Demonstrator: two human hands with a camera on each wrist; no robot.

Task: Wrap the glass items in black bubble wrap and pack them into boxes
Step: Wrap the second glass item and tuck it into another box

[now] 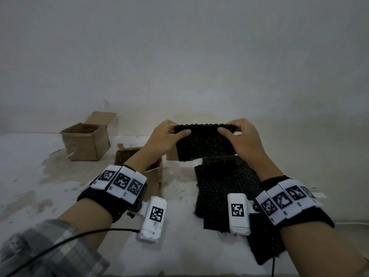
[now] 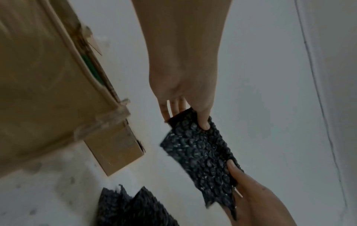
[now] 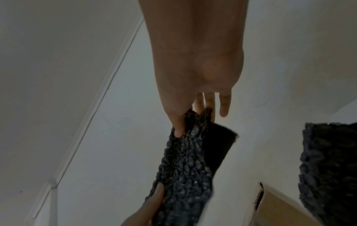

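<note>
Toward the far left of the table (image 1: pixel 30 156), an open cardboard box (image 1: pixel 85 143), flaps up, standing well clear of the hands. Nearer the middle, a second box (image 1: pixel 153 172) partly hidden under the left forearm, contents unreadable.

Left hand (image 1: pixel 162 137) pinching the upper left corner of a black bubble wrap sheet (image 1: pixel 204 142), thumb in front, fingers behind. Right hand (image 1: pixel 242 136) pinching the upper right corner the same way. Sheet held taut between them, raised above the table, its lower edge hanging free over the middle.

Below and toward the near right edge, a stack of spare bubble wrap (image 1: pixel 225 188) lying flat.

No glass item visible anywhere; possibly inside the second box, cannot tell.

Risks, as judged: grip only by the corners, so a slack pinch could let one side drop and fold the sheet on itself. Hanging edge could snag the second box's torn flap on lowering. Blind reach into a box under the forearm could knock glass hidden there.
</note>
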